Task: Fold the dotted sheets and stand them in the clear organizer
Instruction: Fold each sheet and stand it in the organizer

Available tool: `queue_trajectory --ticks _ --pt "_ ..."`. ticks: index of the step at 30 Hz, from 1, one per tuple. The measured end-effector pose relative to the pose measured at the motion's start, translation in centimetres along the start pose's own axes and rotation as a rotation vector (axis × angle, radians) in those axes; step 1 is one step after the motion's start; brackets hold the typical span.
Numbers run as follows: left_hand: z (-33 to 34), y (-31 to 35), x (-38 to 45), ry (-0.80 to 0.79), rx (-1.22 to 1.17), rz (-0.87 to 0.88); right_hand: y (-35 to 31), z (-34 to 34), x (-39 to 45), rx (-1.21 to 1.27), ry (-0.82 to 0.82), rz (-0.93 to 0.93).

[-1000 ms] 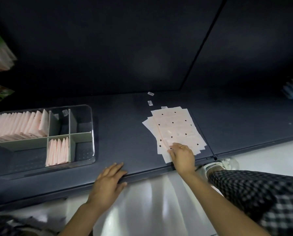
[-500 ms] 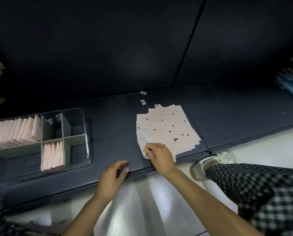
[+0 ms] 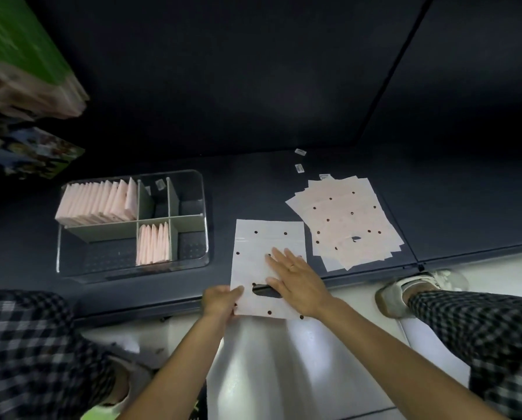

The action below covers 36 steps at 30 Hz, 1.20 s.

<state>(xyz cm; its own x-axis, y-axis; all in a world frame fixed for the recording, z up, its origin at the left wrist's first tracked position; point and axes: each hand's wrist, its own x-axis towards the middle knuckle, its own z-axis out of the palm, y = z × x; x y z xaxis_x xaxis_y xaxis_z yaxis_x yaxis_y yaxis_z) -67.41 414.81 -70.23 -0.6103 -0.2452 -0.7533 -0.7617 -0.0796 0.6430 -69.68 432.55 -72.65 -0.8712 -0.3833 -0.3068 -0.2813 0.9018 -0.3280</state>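
**One dotted sheet under both our hands at the shelf edge**

Our right hand (image 3: 296, 280) lies flat on a single dotted sheet (image 3: 264, 247), fingers straight and slightly spread, the palm near the sheet's lower right. Our left hand (image 3: 220, 301) grips the sheet's lower left corner, thumb on top and the other fingers curled beneath the edge. The sheet is pale, nearly white, unfolded, with small dark dots scattered across it and a dark oval cut-out near its bottom edge, between our two hands. Its lower edge overhangs the front of the dark shelf (image 3: 253, 183).

Just to the right, a fanned pile of loose dotted sheets (image 3: 347, 222) lies flat on the shelf, pinkish, with one similar cut-out showing.

To the left stands the clear organizer (image 3: 203, 207), split by grey dividers. Its long rear-left compartment holds a full row of folded pink sheets (image 3: 99, 204) standing on edge. The middle front compartment holds a shorter row of folded sheets (image 3: 153, 248), also upright. One small label sits in the rear middle compartment; the right compartments hold no sheets.
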Motion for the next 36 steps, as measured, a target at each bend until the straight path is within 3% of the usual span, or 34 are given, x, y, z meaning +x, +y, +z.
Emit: queue_trajectory --ticks 4,9,12,19,21,25,28,33,36 --pt "-1.9 -1.2 0.1 0.013 0.057 -0.006 1.5 1.3 -0.4 -0.207 -0.057 -0.026" --pt "-4.0 -2.0 -0.3 -0.138 0.119 -0.030 1.6 0.7 0.0 -0.113 -0.114 -0.029" --pt "-4.0 -1.3 -0.7 -0.205 -0.011 -0.056 2.5 -0.7 -0.7 0.017 -0.179 -0.101" --pt "-4.3 0.4 -1.6 -0.358 -0.234 0.038 4.9 -0.8 -3.3 -0.298 -0.218 -0.361" --pt "-4.4 1.0 -1.7 -0.414 -0.249 0.055 5.1 -0.5 -3.6 -0.270 -0.163 -0.368" --pt "-3.6 1.9 -1.7 -0.465 -0.316 0.143 3.7 -0.3 -2.8 0.277 0.100 -0.118" --pt "-2.5 2.4 -1.5 -0.369 -0.309 0.313 2.4 -1.0 -1.1 0.664 0.196 0.165" --pt "-0.7 1.8 -0.3 -0.128 0.106 0.706 2.5 -3.0 1.7 0.942 0.200 0.460" --pt "-0.2 0.8 1.2 -0.096 0.554 0.911 2.9 -3.3 2.7 1.016 0.149 0.602"
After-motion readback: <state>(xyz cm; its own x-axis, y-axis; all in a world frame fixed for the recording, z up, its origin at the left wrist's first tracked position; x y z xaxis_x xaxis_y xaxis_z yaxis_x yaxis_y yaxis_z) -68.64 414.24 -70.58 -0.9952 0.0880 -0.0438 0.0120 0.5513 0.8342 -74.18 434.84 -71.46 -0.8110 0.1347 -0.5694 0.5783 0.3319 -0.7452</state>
